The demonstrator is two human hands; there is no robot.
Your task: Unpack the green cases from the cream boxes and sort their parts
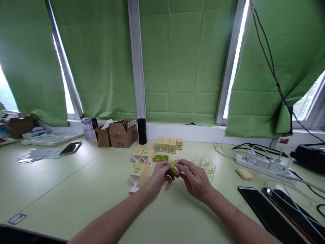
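Note:
Over the middle of the table my left hand [159, 175] is closed round a small green-and-white object [174, 167], whose kind I cannot make out. My right hand [195, 178] grips the same object from the other side with its fingertips. Just beyond the hands sit two small green square containers [161, 158], with tiny yellowish pieces beside them, partly hidden. Clear cups [207, 162] with yellow bits inside stand past my right hand. Opened kraft boxes with green labels [139, 172] lie left of my left hand. Several closed kraft boxes [166, 145] stand in a row behind.
Cardboard boxes [123, 133], a black cylinder [142, 131] and a purple bottle [88, 129] stand along the window wall. A phone [71, 148] lies left. On the right are a power strip [264, 168], cables, a cream oval object [244, 174] and dark flat devices [266, 210].

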